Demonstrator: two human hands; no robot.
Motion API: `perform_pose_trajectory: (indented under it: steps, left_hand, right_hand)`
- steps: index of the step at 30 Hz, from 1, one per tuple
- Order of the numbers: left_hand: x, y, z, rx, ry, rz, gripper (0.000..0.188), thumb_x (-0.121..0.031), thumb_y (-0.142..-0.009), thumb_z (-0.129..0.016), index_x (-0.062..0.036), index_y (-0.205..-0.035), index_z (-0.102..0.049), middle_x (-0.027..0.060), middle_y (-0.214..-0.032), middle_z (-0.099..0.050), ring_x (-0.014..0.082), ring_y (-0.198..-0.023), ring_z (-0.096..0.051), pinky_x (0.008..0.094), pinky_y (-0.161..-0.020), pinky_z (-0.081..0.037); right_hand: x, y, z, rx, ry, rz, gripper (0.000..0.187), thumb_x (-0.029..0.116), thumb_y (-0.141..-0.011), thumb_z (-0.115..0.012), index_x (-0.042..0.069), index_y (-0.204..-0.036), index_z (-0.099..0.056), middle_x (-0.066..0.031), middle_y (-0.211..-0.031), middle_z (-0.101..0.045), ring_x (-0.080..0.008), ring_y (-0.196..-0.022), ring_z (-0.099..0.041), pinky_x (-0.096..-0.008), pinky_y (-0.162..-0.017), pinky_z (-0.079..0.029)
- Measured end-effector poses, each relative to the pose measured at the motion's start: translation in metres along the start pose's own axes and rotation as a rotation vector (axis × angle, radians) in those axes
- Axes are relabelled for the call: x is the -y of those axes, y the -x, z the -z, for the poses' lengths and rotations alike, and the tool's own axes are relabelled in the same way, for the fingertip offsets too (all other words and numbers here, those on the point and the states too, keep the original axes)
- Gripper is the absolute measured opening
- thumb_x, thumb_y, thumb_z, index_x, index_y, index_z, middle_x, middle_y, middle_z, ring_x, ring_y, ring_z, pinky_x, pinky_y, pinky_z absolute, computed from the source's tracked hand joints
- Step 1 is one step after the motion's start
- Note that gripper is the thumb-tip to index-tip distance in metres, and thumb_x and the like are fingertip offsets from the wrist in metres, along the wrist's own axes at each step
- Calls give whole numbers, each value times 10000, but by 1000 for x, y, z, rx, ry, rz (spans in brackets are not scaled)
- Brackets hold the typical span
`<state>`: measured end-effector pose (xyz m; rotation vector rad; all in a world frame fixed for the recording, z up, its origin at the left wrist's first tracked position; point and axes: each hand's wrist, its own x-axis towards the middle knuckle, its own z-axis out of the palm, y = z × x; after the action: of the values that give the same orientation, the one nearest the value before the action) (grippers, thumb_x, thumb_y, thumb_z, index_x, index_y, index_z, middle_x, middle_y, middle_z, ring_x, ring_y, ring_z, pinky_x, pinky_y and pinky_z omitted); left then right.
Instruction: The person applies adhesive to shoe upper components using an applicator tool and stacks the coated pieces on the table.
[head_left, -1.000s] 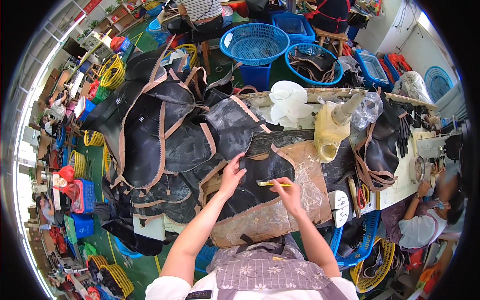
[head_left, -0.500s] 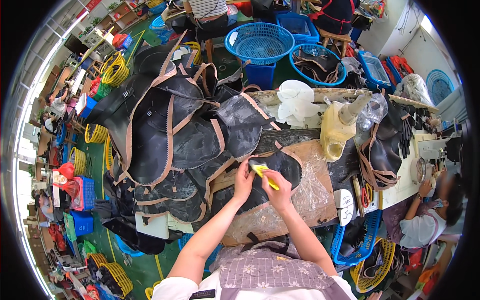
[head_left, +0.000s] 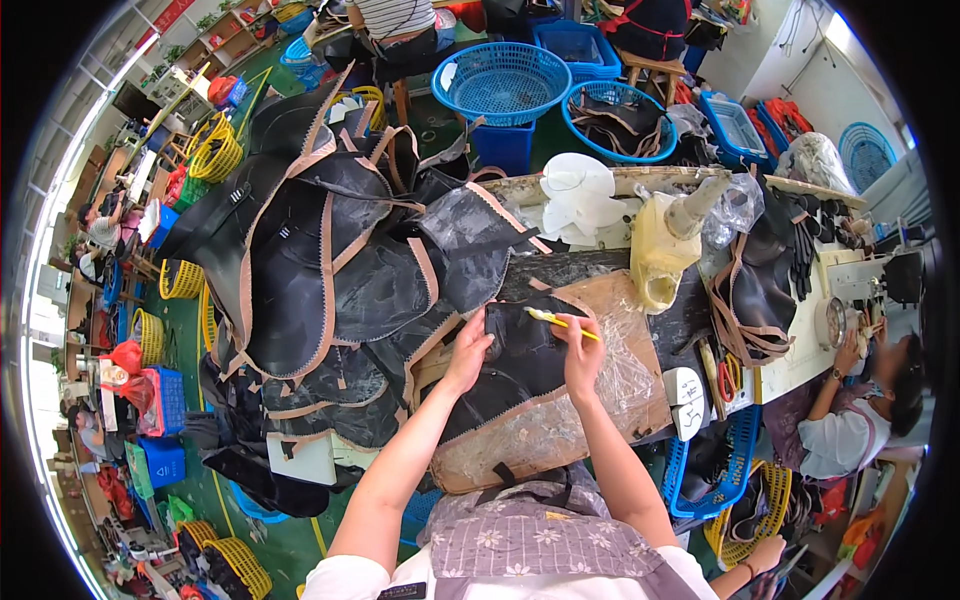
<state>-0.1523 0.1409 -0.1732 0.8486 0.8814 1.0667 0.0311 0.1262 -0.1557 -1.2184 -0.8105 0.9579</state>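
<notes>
A black sheet piece [head_left: 525,368] with a tan zigzag-cut edge lies on a brown board in front of me. My left hand [head_left: 469,352] pinches its upper left edge between thumb and fingers. In my right hand [head_left: 581,350] is a thin brush [head_left: 565,323] with a yellow handle, its pale bristle end pointing left over the upper part of the piece. Whether the bristles touch the surface I cannot tell. Left of my left hand, a tall heap of similar black pieces [head_left: 290,270] with tan edges overlaps the board's side.
The board [head_left: 625,400] carries crinkled clear film. Beyond it stand a pale yellow jug [head_left: 662,250] and white rounded sheets [head_left: 578,195]. Red-handled scissors [head_left: 727,380] and a white block [head_left: 685,400] lie right. A co-worker [head_left: 850,410] sits at far right; another person's hand [head_left: 766,555] is lower right.
My right hand has moved right, away from my left hand, and the brush lies flatter. The view has shifted slightly. The other person's hand at lower right has come further into view.
</notes>
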Motion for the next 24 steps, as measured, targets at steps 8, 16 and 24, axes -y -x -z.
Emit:
perform_pose_trajectory:
  steps: [8,16,24]
  left_hand:
    - [-1,-1,-3,22,-27,-20,632,125,-785,-343,-17,-1400,-298,86,-1417,-374,172,-1320,-333,309,-1098,-226]
    - [-4,-5,3,66,62,16,647,103,-773,-343,-14,-1406,-279,96,-1410,-381,184,-1309,-348,324,-1098,-232]
    - [-4,-2,1,45,-118,-13,675,120,-787,-393,-6,-1424,-210,130,-1431,-329,188,-1334,-306,294,-1086,-235]
  right_hand:
    - [13,-9,-3,40,-29,-20,163,152,-943,-518,-2,-898,-547,-96,-866,-670,-139,-704,-641,-238,-647,-515]
    - [1,50,7,274,153,-130,116,108,-884,-602,-7,-891,-590,-69,-778,-658,-97,-684,-631,-237,-604,-491]
    - [5,34,38,495,424,-122,96,108,-844,-634,15,-862,-619,-91,-735,-642,-119,-655,-613,-276,-600,-489]
